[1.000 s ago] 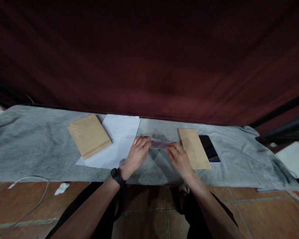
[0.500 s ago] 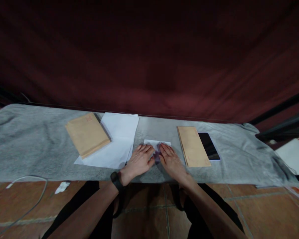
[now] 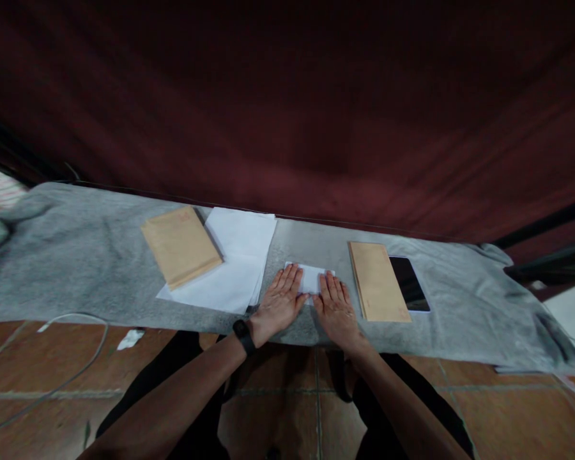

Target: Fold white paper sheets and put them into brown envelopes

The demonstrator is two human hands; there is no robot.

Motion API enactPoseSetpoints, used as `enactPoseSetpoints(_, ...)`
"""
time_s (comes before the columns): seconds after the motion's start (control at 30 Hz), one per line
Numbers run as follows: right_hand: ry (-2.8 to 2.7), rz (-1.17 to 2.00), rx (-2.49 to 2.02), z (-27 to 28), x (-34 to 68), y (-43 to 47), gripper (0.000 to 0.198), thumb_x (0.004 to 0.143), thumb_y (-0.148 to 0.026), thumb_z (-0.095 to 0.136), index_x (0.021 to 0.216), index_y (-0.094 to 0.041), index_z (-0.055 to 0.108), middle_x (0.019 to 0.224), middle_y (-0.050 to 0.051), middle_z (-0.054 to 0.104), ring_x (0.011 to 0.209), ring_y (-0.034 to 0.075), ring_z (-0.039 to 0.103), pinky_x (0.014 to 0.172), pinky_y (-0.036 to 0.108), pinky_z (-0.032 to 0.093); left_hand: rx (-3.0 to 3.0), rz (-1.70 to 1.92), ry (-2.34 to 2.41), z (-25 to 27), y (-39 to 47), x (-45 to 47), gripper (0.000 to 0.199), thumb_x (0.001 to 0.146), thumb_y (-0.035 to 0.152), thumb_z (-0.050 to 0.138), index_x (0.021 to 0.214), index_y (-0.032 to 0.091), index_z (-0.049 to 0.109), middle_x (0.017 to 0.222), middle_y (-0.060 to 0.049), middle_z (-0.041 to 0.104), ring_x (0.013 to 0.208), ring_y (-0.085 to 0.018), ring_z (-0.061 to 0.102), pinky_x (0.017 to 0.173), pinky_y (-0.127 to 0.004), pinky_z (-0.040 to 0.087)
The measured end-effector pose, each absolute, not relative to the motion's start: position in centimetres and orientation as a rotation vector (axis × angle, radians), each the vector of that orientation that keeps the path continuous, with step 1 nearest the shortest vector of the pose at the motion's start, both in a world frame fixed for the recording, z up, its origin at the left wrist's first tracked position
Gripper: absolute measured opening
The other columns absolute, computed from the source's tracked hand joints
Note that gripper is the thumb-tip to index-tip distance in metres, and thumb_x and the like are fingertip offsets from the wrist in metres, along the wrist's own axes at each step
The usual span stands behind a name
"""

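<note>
A small folded piece of white paper [image 3: 310, 280] lies flat on the grey cloth in front of me. My left hand [image 3: 282, 295] rests palm down over its left side, fingers stretched out and pointing away from me. On the right side of the paper lies my right hand [image 3: 334, 305], also flat with its fingers extended. The middle of the paper shows between the two hands, and the thumbs point toward each other near its front edge. How the paper is folded underneath the hands is hidden.
Left of the hands, a stack of brown envelopes [image 3: 182, 246] sits on white paper sheets [image 3: 242, 255]. Another stack of brown envelopes [image 3: 379, 281] lies to the right, beside a dark phone [image 3: 409, 284]. Grey cloth [image 3: 86, 255] covers the bench; a cable [image 3: 98, 345] hangs below.
My hands have moved apart and flattened, uncovering the middle of the paper. The whole view has shifted and tilted slightly.
</note>
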State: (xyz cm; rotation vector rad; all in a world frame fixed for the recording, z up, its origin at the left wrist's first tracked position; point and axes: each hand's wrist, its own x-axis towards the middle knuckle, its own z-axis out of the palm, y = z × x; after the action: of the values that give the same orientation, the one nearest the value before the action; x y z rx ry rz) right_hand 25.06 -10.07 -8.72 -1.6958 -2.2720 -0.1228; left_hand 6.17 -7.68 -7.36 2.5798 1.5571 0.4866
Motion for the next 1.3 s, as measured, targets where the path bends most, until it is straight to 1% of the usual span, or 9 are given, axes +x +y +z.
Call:
enactPoseSetpoints(0.1, -2.268, -0.159, -1.709, -9.0, 25.5, -10.2, 0.058, 0.105, -0.034, 0.036, 0.155, -0.004, 0.032, 0.159, 0.022, 0.035, 0.148, 0.032, 0.033, 0.119, 0.050, 0.029, 2.602, 0.466, 1.612, -7.1, -7.9, 6.1, 0.061, 0.101, 0.041, 0.044, 0.151, 0.007, 0.035, 0.160, -0.019, 0.034, 0.152, -0.028, 0.025, 0.124, -0.047, 0.023)
enactPoseSetpoints(0.23, -2.251, -0.163, -1.708, -9.5, 26.4, -10.4, 0.061, 0.106, -0.037, 0.032, 0.157, -0.004, 0.027, 0.159, 0.022, 0.035, 0.147, 0.032, 0.034, 0.118, 0.050, 0.030, 2.595, 0.454, 1.688, -7.0, -8.1, 6.2, 0.064, 0.100, 0.049, 0.044, 0.151, 0.011, 0.038, 0.160, -0.019, 0.034, 0.151, -0.030, 0.028, 0.124, -0.050, 0.022)
enactPoseSetpoints(0.4, -2.225, -0.094, -1.712, -9.3, 27.5, -10.0, 0.059, 0.106, -0.038, 0.029, 0.156, -0.008, 0.031, 0.159, 0.019, 0.037, 0.147, 0.031, 0.034, 0.118, 0.052, 0.031, 2.590, 0.468, 1.716, -7.0, -8.0, 6.1, 0.066, 0.099, 0.054, 0.045, 0.151, 0.014, 0.040, 0.161, -0.018, 0.034, 0.150, -0.032, 0.028, 0.123, -0.052, 0.020)
enactPoseSetpoints(0.57, -2.245, 0.021, -1.644, -8.3, 26.9, -9.1, 0.057, 0.106, -0.037, 0.026, 0.157, -0.012, 0.029, 0.162, 0.014, 0.034, 0.151, 0.026, 0.028, 0.119, 0.049, 0.031, 2.626, 0.456, 1.647, -6.8, -7.9, 6.2, 0.063, 0.100, 0.050, 0.043, 0.150, 0.011, 0.041, 0.160, -0.018, 0.035, 0.151, -0.030, 0.028, 0.124, -0.051, 0.019)
enactPoseSetpoints(0.67, -2.349, 0.069, -1.542, -8.2, 25.7, -9.2, 0.056, 0.106, -0.033, 0.028, 0.157, -0.012, 0.028, 0.162, 0.014, 0.033, 0.151, 0.024, 0.028, 0.121, 0.048, 0.029, 2.626, 0.427, 1.645, -6.7, -7.9, 6.2, 0.062, 0.100, 0.048, 0.043, 0.149, 0.010, 0.042, 0.160, -0.018, 0.035, 0.151, -0.030, 0.028, 0.123, -0.052, 0.019)
enactPoseSetpoints(0.77, -2.379, 0.033, -1.521, -8.3, 24.9, -9.6, 0.055, 0.105, -0.028, 0.031, 0.157, -0.011, 0.029, 0.162, 0.016, 0.033, 0.151, 0.026, 0.028, 0.121, 0.050, 0.026, 2.630, 0.387, 1.642, -6.7, -7.8, 6.0, 0.061, 0.100, 0.046, 0.044, 0.149, 0.010, 0.042, 0.160, -0.017, 0.035, 0.151, -0.031, 0.028, 0.122, -0.054, 0.020)
enactPoseSetpoints(1.0, -2.333, -0.064, -1.656, -7.9, 24.6, -9.8, 0.053, 0.105, -0.029, 0.036, 0.155, -0.011, 0.034, 0.162, 0.017, 0.030, 0.151, 0.028, 0.028, 0.120, 0.050, 0.028, 2.647, 0.390, 1.647, -6.0, -6.9, 6.3, 0.051, 0.101, 0.030, 0.039, 0.147, 0.010, 0.046, 0.157, -0.017, 0.041, 0.146, -0.030, 0.037, 0.120, -0.050, 0.027)
enactPoseSetpoints(1.17, -2.333, -0.053, -1.679, -7.9, 24.4, -9.7, 0.052, 0.104, -0.027, 0.036, 0.154, -0.012, 0.036, 0.163, 0.015, 0.030, 0.151, 0.027, 0.028, 0.121, 0.049, 0.027, 2.687, 0.428, 1.527, -6.4, -6.4, 7.4, 0.051, 0.101, 0.027, 0.035, 0.150, 0.015, 0.043, 0.161, -0.010, 0.037, 0.150, -0.025, 0.030, 0.125, -0.049, 0.019)
enactPoseSetpoints(1.3, -2.314, -0.062, -1.706, -8.0, 24.6, -9.7, 0.053, 0.104, -0.028, 0.036, 0.155, -0.012, 0.036, 0.162, 0.015, 0.032, 0.150, 0.026, 0.029, 0.121, 0.047, 0.026, 2.635, 0.378, 1.573, -6.9, -6.2, 7.6, 0.052, 0.103, 0.031, 0.032, 0.151, 0.013, 0.041, 0.161, -0.011, 0.035, 0.151, -0.025, 0.029, 0.125, -0.050, 0.018)
